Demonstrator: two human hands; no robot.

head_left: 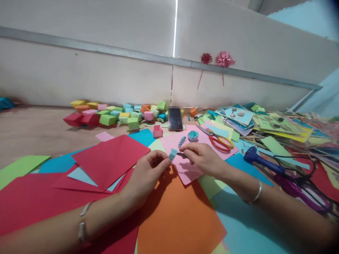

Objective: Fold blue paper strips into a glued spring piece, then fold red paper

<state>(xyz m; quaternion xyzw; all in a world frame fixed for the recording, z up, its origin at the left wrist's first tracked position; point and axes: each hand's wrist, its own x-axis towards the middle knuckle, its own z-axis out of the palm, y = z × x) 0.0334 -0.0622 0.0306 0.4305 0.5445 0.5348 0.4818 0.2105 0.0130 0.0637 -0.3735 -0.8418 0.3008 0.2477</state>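
Observation:
My left hand (156,165) pinches a small light blue piece of paper (173,154) between thumb and fingers. Close to its right edge, my right hand (201,157) is closed on a thin dark tool with a flat tip (181,154); its exact kind is unclear. Just behind my fingers, a pale blue zigzag paper strip (182,141) and a small teal paper box (193,135) rest on pink paper (182,173). Red-handled scissors (220,143) lie beyond my right hand.
Several coloured folded paper boxes (132,123) line the wall, beside a phone-like dark object (175,118). A blue glue gun (262,160) with a black cord lies at right, near a purple tool (299,194). Red sheets (113,158) and an orange sheet (180,218) cover the front.

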